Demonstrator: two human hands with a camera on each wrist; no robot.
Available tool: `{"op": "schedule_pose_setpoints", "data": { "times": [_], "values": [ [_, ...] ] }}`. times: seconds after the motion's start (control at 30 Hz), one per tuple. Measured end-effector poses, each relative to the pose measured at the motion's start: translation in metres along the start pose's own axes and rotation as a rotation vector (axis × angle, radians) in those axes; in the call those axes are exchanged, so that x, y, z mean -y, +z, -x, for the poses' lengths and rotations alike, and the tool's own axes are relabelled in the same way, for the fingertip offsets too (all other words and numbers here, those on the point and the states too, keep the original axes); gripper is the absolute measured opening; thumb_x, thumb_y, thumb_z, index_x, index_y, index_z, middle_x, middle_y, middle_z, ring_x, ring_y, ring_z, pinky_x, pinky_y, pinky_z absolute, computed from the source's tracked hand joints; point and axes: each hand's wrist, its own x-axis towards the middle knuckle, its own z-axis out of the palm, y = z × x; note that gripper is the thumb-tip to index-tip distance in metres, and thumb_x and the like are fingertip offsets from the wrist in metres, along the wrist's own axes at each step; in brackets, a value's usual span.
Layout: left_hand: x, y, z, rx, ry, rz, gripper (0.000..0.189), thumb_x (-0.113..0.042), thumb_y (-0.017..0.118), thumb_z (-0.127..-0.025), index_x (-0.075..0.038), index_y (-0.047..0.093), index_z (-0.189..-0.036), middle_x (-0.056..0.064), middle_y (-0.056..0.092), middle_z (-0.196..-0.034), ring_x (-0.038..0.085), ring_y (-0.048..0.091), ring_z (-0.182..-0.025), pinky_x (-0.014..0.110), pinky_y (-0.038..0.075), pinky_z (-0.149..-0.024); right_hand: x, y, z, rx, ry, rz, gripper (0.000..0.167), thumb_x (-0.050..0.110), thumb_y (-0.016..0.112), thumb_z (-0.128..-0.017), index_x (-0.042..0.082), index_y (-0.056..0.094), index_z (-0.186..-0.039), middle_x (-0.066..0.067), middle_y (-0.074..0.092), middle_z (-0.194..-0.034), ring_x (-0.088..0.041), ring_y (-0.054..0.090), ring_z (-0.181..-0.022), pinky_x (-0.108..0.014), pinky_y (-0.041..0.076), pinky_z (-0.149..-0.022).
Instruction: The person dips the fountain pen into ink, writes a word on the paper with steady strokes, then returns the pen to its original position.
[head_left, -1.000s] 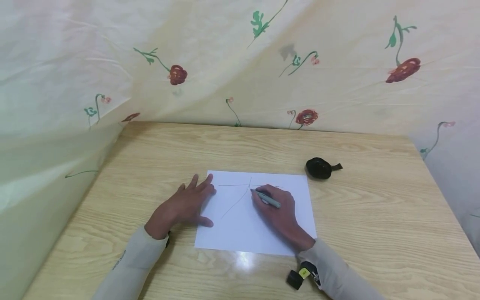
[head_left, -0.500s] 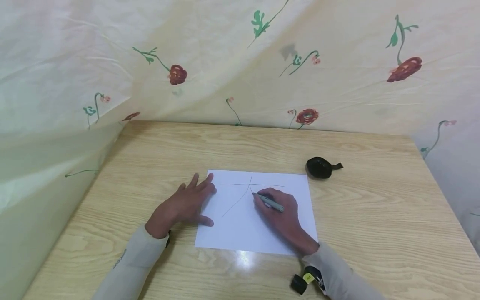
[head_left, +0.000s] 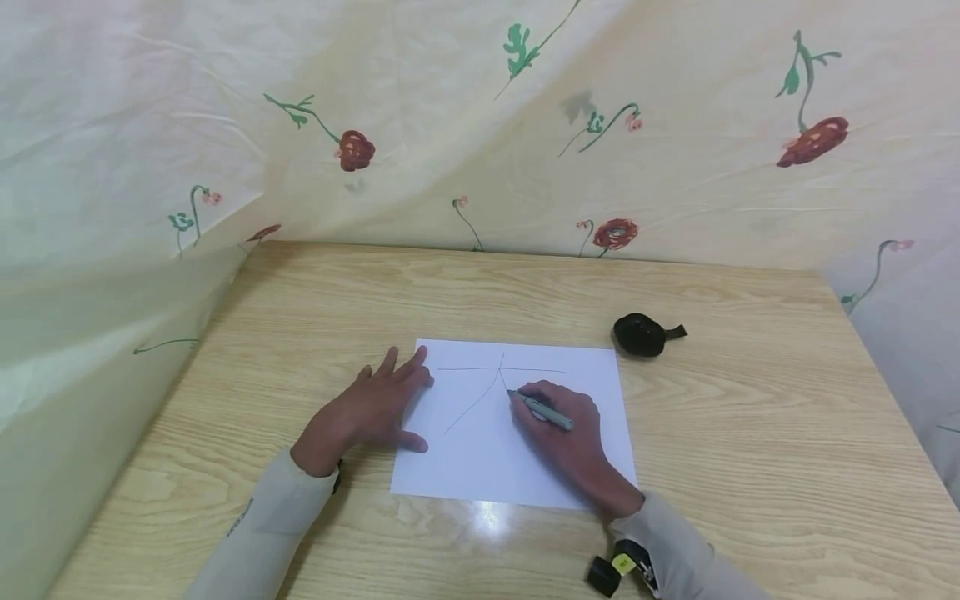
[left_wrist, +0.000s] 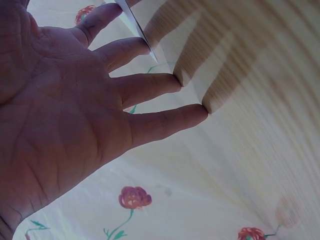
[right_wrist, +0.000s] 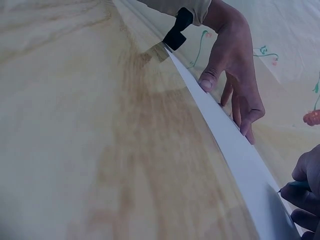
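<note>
- White paper (head_left: 517,442) lies flat on the wooden table (head_left: 750,433), near the front edge and roughly in the middle from side to side.
- Right hand (head_left: 570,442) rests on the sheet, fingers curled round a grey pen (head_left: 543,409) in a writing grip.
- Pen tip is down on the paper, touching the pencil-thin lines (head_left: 480,392) drawn there: one long horizontal stroke near the top and a slanting stroke running down to the left from it.
- From the right wrist view only the dark fingertips (right_wrist: 305,200) and the pen's point show at the lower right corner, over the sheet's edge.
- Left hand (head_left: 367,412) is spread flat, fingers straight and relaxed, pressing on the sheet's left margin; the thumb and the first fingertips lie on the paper, the rest of the hand on the table.
- The left wrist view shows that palm open, fingertips (left_wrist: 192,112) touching the wood, the sheet's corner beside the upper fingers.
- Small black object (head_left: 641,335) sits on the table just off the paper's top right corner, not touching it.
- Flowered cloth (head_left: 480,125) hangs behind and along both sides of the table.
- Pale sleeves (head_left: 262,533) cover both forearms.
</note>
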Motion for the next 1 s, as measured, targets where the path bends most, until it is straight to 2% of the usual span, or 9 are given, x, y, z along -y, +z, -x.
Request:
{"op": "schedule_pose_setpoints", "data": {
  "times": [0.4, 0.73, 1.0],
  "values": [
    [0.001, 0.003, -0.001, -0.002, -0.004, -0.006, 0.08, -0.049, 0.086, -0.072, -0.013, 0.046, -0.132, 0.015, 0.013, -0.165, 0.052, 0.009, -0.147, 0.074, 0.023, -0.105, -0.005, 0.001, 0.005, -0.003, -0.008, -0.017, 0.011, 0.011, 0.081, -0.08, 0.014, 0.077, -0.09, 0.007, 0.075, -0.083, -0.007, 0.068, -0.072, -0.019, 0.05, -0.068],
    [0.003, 0.006, -0.001, -0.006, 0.004, -0.012, 0.081, -0.05, 0.086, -0.072, -0.013, 0.046, -0.133, 0.015, 0.013, -0.165, 0.052, 0.009, -0.146, 0.074, 0.024, -0.105, -0.003, -0.002, 0.012, 0.003, 0.007, 0.017, 0.014, 0.013, 0.083, -0.078, 0.012, 0.077, -0.091, 0.007, 0.075, -0.085, -0.007, 0.069, -0.077, -0.015, 0.049, -0.071],
    [0.003, 0.007, -0.002, -0.008, -0.004, -0.013, 0.08, -0.049, 0.086, -0.072, -0.014, 0.047, -0.132, 0.015, 0.012, -0.166, 0.052, 0.008, -0.146, 0.074, 0.023, -0.106, -0.002, -0.004, 0.016, 0.013, 0.026, 0.023, 0.013, 0.013, 0.082, -0.078, 0.015, 0.077, -0.09, 0.009, 0.075, -0.086, -0.006, 0.069, -0.078, -0.027, 0.054, -0.07]
  ]
}}
